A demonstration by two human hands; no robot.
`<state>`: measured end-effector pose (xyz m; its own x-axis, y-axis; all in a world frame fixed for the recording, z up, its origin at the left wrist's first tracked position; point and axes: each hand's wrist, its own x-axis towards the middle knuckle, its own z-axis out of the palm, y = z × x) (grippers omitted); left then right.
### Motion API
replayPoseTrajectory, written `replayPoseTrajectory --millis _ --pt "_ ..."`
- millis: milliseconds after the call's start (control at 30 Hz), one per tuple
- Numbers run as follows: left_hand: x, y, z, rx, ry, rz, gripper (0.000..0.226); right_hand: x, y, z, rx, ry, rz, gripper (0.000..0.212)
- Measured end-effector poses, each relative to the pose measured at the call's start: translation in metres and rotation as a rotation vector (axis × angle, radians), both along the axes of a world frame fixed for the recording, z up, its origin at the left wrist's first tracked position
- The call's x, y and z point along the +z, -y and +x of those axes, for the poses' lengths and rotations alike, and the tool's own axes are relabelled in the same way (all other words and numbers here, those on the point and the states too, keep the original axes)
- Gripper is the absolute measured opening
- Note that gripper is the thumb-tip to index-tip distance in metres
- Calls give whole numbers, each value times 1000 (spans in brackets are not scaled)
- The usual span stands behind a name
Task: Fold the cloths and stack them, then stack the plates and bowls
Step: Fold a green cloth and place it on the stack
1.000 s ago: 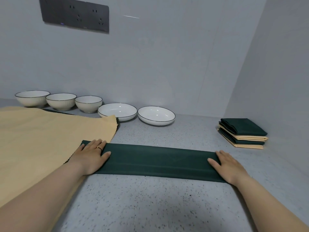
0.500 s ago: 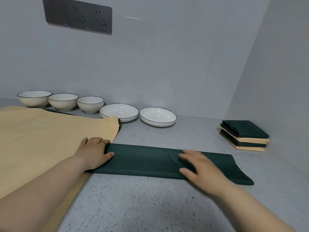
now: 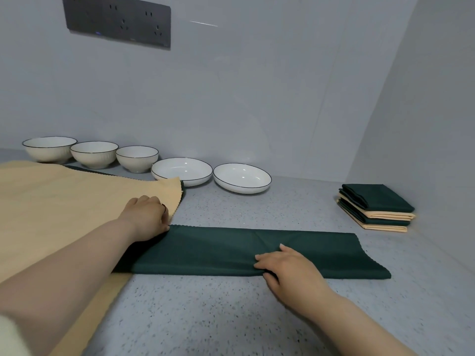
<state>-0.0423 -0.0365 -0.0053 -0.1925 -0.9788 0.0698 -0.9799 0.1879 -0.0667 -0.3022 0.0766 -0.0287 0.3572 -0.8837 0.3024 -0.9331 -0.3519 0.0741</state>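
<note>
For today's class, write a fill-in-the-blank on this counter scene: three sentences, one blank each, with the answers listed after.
At the back stand ___ bowls beside two plates.
The folded stack has a ___ cloth on top.
The left hand grips one end of the long cloth; the right hand rests near its ___.
Missing words: three; green; middle.

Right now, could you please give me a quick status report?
Left hand grips green cloth at its end. Right hand presses its middle. Yellow cloth spread alongside.
</note>
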Motion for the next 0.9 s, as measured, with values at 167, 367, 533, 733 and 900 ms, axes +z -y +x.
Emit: replayPoseTrajectory --millis 167,367,533,733,900 --pt "-1 -16 9 -79 2 -4 17 2 2 -7 12 109 43 24" --pt "-2 -71 12 -99 -125 -4 26 2 6 -17 11 140 119 37" --pt "-4 -125 -3 -159 -421 88 25 9 -1 -23 -123 6 177 38" --pt "-19 -171 -26 -181 -657 134 22 10 -39 -29 -130 39 160 47" --pt "-15 -188 -33 -213 -650 43 22 1 -88 -15 47 102 168 53"
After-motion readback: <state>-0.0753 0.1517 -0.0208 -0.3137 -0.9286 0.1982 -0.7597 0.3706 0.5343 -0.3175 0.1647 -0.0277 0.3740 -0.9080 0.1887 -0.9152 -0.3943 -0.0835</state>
